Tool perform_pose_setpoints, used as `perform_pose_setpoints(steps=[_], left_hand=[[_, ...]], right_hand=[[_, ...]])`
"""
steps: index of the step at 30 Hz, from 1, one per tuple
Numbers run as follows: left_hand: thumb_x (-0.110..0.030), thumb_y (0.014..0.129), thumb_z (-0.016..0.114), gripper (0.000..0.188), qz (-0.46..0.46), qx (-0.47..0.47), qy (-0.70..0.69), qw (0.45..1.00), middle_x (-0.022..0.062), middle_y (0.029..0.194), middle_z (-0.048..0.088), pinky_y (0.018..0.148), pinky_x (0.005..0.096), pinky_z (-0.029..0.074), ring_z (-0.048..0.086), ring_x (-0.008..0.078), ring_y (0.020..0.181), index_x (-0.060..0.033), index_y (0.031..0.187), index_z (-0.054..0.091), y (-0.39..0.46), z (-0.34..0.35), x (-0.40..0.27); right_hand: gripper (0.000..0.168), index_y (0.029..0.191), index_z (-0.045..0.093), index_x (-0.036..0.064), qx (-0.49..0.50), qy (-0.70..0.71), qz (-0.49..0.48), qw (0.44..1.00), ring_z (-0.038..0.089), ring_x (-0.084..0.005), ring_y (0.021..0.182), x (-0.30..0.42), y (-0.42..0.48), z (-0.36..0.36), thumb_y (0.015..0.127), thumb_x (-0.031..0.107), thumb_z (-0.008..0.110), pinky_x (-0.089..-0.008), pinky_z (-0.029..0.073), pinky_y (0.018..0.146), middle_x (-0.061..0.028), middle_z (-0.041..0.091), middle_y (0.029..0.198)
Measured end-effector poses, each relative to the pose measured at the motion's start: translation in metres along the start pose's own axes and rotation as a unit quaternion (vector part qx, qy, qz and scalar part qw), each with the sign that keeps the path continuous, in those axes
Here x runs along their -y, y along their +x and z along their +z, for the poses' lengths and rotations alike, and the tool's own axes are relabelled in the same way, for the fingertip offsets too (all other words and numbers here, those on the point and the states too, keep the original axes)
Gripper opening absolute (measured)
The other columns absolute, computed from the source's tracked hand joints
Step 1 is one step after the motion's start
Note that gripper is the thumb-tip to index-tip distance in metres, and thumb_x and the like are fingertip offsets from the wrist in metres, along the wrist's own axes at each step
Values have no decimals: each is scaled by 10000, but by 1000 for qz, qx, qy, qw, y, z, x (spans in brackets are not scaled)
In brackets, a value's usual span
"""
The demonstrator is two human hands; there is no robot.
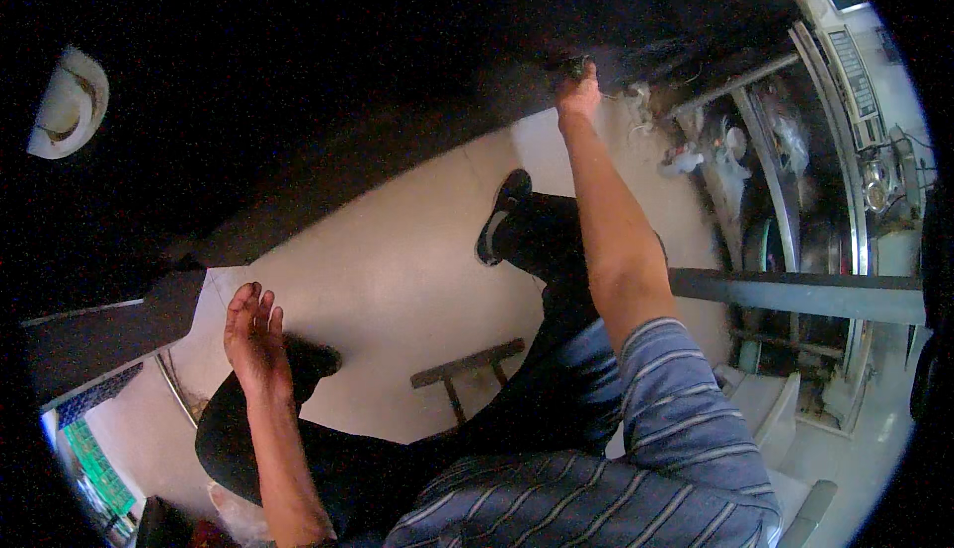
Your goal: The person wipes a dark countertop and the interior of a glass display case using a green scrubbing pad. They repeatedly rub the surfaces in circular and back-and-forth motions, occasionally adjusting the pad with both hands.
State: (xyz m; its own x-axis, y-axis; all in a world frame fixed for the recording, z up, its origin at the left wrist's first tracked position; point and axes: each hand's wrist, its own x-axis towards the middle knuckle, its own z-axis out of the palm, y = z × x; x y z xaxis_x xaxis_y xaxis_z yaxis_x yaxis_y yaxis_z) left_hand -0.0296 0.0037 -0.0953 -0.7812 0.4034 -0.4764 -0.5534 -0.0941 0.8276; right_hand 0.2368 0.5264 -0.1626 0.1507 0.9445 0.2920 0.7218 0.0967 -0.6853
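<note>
My right hand reaches far forward to the edge of a very dark area. Its fingers are around a small dark object that is too dim to name. My left hand is raised over the floor at the left, palm partly up, fingers slightly bent and apart, with nothing in it. A large dark surface fills the space ahead of both hands; its details are lost in shadow.
Between my legs, a low wooden stool shows on the pale floor. A metal-framed rack with plastic bags stands at the right. A round white fixture shows at the upper left.
</note>
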Motion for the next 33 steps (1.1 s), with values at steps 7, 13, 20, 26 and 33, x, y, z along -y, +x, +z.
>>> perform_pose_setpoints(steps=[7, 13, 20, 26, 33], left_hand=[[-204, 988, 624, 282, 4, -5, 5, 1000, 45, 1263, 637, 1014, 358, 427, 575, 206, 1169, -84, 1244, 628, -5, 0, -5], [-191, 981, 629, 262, 6, 6, 11, 1000, 55, 1249, 642, 995, 346, 442, 592, 203, 1146, -78, 1218, 635, -7, 30, -6], [-297, 1012, 576, 421, 12, 9, 33, 999, 88, 1409, 574, 1094, 406, 375, 523, 263, 1303, -74, 1369, 566, 14, 5, 16], [-231, 975, 637, 297, 6, 1, 24, 1000, 49, 1264, 634, 995, 359, 435, 589, 202, 1137, -91, 1236, 618, -16, 22, -4], [-222, 972, 627, 298, -8, -4, 40, 999, 52, 1275, 627, 1005, 371, 415, 583, 213, 1141, -100, 1244, 617, -11, 38, 1]], right_hand=[[727, 1390, 422, 72, -61, -34, -131, 989, 661, -453, 955, 17, -75, 64, 741, -2, 740, -535, 553, 760, -235, 603, 1078], [516, 1379, 532, 127, 197, 49, -189, 961, 648, -385, 1018, 65, -247, 118, 882, 167, 664, -530, 517, 838, -201, 639, 1147], [562, 1423, 493, 146, 422, -14, -91, 902, 656, -388, 1089, 91, -288, 101, 907, 291, 663, -536, 503, 922, -176, 664, 1239], [347, 1214, 553, 53, -10, 122, -51, 991, 641, -326, 826, -33, -106, 63, 912, 204, 631, -486, 533, 670, -138, 661, 1004], [227, 1039, 548, 110, 11, 5, -71, 997, 618, -294, 726, -19, -85, 108, 963, 323, 561, -441, 502, 616, -84, 627, 856]])
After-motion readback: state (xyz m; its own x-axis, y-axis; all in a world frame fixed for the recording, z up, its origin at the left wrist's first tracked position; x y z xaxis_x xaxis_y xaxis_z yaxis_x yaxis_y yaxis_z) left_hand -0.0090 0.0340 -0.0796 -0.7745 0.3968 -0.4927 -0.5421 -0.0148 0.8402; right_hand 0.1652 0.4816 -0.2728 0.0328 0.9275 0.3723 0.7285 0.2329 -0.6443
